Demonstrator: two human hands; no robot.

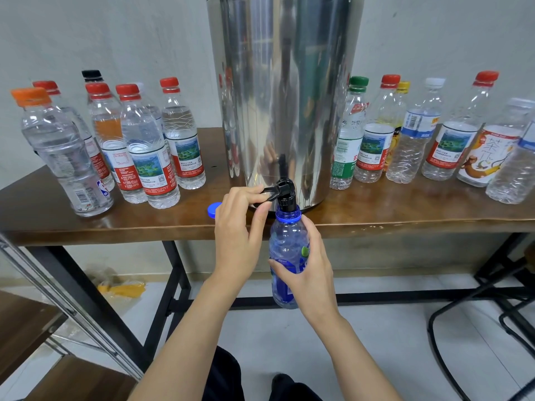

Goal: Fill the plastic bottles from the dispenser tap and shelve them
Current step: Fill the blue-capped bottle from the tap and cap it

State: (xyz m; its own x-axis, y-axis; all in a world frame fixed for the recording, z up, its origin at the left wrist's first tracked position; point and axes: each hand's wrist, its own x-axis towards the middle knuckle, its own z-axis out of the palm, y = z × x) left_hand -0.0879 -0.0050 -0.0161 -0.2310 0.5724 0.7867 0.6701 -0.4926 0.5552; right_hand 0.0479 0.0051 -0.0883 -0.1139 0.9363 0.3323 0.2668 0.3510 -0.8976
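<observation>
The blue bottle (pixel 285 244) is made of see-through blue plastic. It is round and bumpy, with a blue ring at its neck. It is held upright just in front of the edge of the tabletop (pixel 390 209), with its open mouth right under the black tap (pixel 286 198). It is gripped around the middle by the right hand (pixel 307 273), and the fingers and thumb are curled round it. The tap's black lever (pixel 266 193) is pinched between the thumb and fingers of the left hand (pixel 238 235), just beside the bottle's neck. How much water is in the bottle cannot be told.

The tap is fixed low on a big round dispenser (pixel 278 82) of shiny metal, in which things are mirrored. A small round blue cap (pixel 212 210) is laid on the smooth brown tabletop and is partly hidden behind the left hand.

To the left of the dispenser a group of clear plastic bottles (pixel 150 157) is stood. Most have red caps and red labels, and one has an orange cap. To the right more clear bottles (pixel 373 146) are lined up, with green, red, yellow and white caps.
</observation>
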